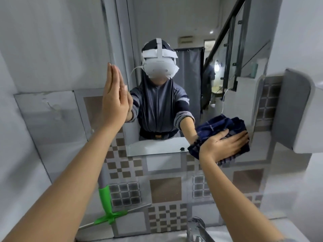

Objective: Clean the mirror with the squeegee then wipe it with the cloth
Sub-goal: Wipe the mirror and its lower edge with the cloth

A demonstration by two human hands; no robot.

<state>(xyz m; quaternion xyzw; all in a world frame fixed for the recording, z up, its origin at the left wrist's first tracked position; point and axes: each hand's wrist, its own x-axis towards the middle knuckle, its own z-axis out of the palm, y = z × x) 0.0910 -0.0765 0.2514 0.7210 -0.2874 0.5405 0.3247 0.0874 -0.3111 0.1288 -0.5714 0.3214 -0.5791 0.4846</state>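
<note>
Home bathroom, wall mirror (174, 23), patterned tiles (164, 189), tap (197, 226) (below, chrome)

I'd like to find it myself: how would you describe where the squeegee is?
Start at the mirror and drop down the checkered tile wall towards the tap. Left of it the squeegee leans by the wall, the only bright green thing there.

mirror (174, 102): on the wall before us
cloth (218, 126): on its lower right corner
squeegee (107, 206): below, leaning on our left

Head cam, close up, faces fwd at mirror (192, 84) on tiled wall (164, 189).
</note>
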